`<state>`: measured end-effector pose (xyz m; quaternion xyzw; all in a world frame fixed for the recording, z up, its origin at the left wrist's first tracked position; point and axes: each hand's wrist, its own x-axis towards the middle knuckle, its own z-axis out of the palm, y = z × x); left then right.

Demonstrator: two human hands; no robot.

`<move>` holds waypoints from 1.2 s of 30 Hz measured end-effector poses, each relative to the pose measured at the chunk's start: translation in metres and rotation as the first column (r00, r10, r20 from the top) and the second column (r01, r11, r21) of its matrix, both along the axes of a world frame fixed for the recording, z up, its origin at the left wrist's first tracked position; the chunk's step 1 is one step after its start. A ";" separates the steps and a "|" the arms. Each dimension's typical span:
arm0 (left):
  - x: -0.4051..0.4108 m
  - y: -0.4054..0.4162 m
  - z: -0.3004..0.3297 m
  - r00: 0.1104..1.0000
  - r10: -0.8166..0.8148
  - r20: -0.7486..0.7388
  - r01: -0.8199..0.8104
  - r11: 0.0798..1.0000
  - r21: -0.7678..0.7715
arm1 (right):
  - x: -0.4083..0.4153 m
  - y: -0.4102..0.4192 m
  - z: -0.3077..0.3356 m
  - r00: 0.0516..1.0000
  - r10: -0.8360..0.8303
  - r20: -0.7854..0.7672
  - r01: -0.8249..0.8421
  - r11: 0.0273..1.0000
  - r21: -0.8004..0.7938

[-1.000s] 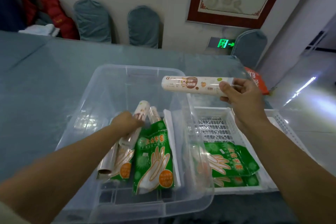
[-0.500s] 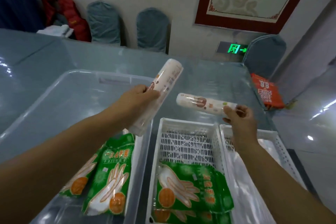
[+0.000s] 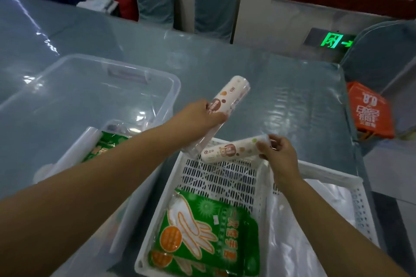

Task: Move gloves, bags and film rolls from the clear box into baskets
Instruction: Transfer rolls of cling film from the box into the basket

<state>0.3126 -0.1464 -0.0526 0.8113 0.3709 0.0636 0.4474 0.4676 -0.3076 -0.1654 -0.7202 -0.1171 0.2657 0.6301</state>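
Task is partway, in my judgement. The white perforated plastic basket (image 3: 225, 177) already holds green printed glove packs (image 3: 202, 231) at its near end, approx two stacked. A second white basket (image 3: 360, 204) just to its right holds clear plastic bags (image 3: 299, 231). Still left in the clear plastic box (image 3: 94, 87) on the grey-blue surface (image 3: 281, 87): at least one green glove pack (image 3: 103, 144) and some rolled clear film beside it; exact nr I cannot tell.

Both hands carry rolls now. The left hand (image 3: 198, 114) has its fingers curled round a white printed film roll (image 3: 225, 101), tilted, upper end pointing away, above the gap between box and basket. The right hand (image 3: 276, 150) pinches the end of a second white film roll (image 3: 231, 149), which lies nearly level over the far end of the first basket, very low; if it touches the bottom I cannot tell.

Vs. half a sec ago: the right roll has come down from above the far rim to inside the basket, and the left roll has moved right, toward the basket. One sec ago the left hand was down in the box, only taking its roll.
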 end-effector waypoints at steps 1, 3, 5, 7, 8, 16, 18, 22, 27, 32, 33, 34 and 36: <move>0.001 0.000 -0.003 1.000 0.013 -0.001 -0.013 1.000 0.019 | 0.007 0.004 0.003 1.000 -0.008 0.005 0.007 1.000 0.009; 0.000 0.001 -0.007 0.999 0.038 -0.006 -0.038 0.997 0.070 | 0.017 0.014 0.011 1.000 -0.001 0.009 0.001 0.999 0.037; -0.003 0.004 -0.008 0.998 0.056 -0.019 -0.053 0.989 0.138 | 0.024 0.028 0.018 0.999 0.043 0.002 -0.043 0.997 0.069; -0.005 0.006 -0.009 0.997 0.066 -0.036 -0.057 0.978 0.200 | 0.027 0.043 0.024 0.994 0.106 -0.001 -0.106 0.991 0.079; -0.006 0.007 -0.010 0.996 0.072 -0.045 -0.060 0.974 0.220 | 0.027 0.049 0.025 0.990 0.140 0.001 -0.139 0.987 0.082; -0.016 0.000 -0.033 0.979 0.129 -0.156 -0.093 0.971 0.221 | 0.013 0.060 0.003 0.980 0.168 -0.104 -0.174 0.983 -0.052; -0.018 -0.008 -0.044 0.975 0.115 -0.189 -0.075 0.975 0.209 | 0.009 0.043 -0.009 0.969 0.196 -0.150 -0.216 0.967 -0.136; -0.016 -0.029 -0.066 0.969 0.016 -0.247 0.027 0.985 0.172 | 0.019 0.013 -0.024 0.808 0.529 0.260 -0.318 0.762 -0.563; -0.018 -0.040 -0.090 0.956 -0.058 -0.287 0.114 0.976 0.183 | 0.041 0.003 -0.023 0.203 0.866 0.458 -0.177 0.492 -0.852; -0.025 -0.047 -0.109 0.945 -0.087 -0.315 0.186 0.936 0.298 | 0.032 0.000 -0.032 -0.037 0.865 0.500 -0.033 0.499 -0.866; -0.025 -0.048 -0.113 0.946 -0.100 -0.308 0.201 0.928 0.314 | 0.031 0.000 -0.033 -0.045 0.865 0.500 -0.009 0.500 -0.866; -0.025 -0.048 -0.117 0.944 -0.121 -0.306 0.225 0.915 0.334 | 0.031 0.000 -0.035 -0.047 0.866 0.499 0.008 0.500 -0.866; -0.024 -0.047 -0.125 0.930 -0.181 -0.321 0.303 0.871 0.387 | 0.032 -0.002 -0.036 -0.042 0.866 0.499 0.017 0.500 -0.866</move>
